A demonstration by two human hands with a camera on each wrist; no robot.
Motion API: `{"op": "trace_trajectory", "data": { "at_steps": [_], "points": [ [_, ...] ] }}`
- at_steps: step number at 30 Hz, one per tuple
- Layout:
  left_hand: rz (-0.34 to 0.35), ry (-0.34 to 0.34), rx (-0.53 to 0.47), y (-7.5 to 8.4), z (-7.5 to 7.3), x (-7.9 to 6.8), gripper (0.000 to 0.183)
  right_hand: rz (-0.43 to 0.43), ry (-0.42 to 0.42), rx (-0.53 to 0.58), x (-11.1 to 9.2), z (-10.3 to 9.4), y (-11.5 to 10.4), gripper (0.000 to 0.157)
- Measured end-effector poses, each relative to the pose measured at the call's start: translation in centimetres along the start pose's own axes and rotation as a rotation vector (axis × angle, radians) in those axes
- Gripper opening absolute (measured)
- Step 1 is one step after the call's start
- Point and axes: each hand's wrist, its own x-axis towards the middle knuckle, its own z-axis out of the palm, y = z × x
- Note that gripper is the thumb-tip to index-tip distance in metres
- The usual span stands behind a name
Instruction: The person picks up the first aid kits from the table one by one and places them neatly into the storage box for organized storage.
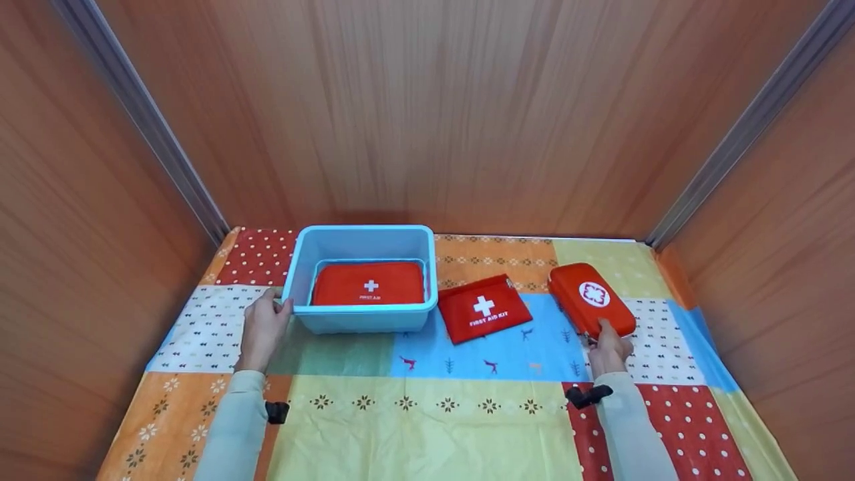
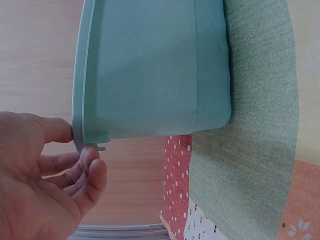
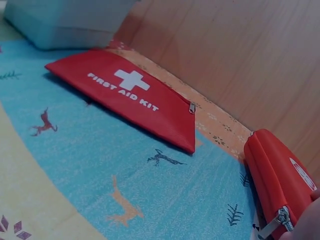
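Observation:
My left hand (image 1: pixel 262 329) pinches the front left corner of the light blue plastic bin's (image 1: pixel 367 319) rim; the left wrist view shows thumb and fingers on either side of that rim. Inside the bin lies a red pouch (image 1: pixel 344 279) with a white cross and "FIRST AID". On the right, my right hand (image 1: pixel 609 352) grips the near end of a red zippered first aid case (image 1: pixel 576 280) with a round white emblem, thumb on top. Its other fingers are mostly hidden. Between bin and case, a flat red first aid pouch (image 1: pixel 465 321) lies on the cloth.
A patchwork-print cloth (image 1: pixel 427 434) covers the table. Wood-grain panels stand behind (image 1: pixel 427 120) and on both sides, with grey metal strips (image 1: pixel 160 127) at the corners. The bin stands close to the back panel.

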Motion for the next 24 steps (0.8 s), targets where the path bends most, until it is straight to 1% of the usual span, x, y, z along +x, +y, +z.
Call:
{"op": "trace_trajectory", "data": {
  "at_steps": [5,9,12,16,21,24],
  "points": [
    [0.017,0.025,0.000,0.00,0.05,-0.06,0.040,0.035,0.010,0.011,-0.23,-0.21,-0.17,0.076],
    [0.022,0.054,0.005,-0.01,0.14,-0.15,0.039,0.051,-0.008,0.042,-0.45,-0.38,-0.23,0.077],
    [0.019,0.053,0.009,0.01,0.13,-0.11,0.038,0.051,-0.006,0.053,-0.48,-0.51,-0.27,0.077],
    [0.016,0.049,0.017,0.01,0.11,0.00,0.038,0.046,-0.010,0.077,-0.48,-0.64,-0.41,0.082],
    [0.002,0.043,0.017,0.06,0.10,-0.02,0.039,0.038,-0.031,0.099,-0.60,-0.75,-0.64,0.084],
    [-0.007,0.035,0.014,0.13,0.12,-0.03,0.040,0.029,-0.034,0.105,-0.70,-0.83,-0.74,0.082]
  ]
}}
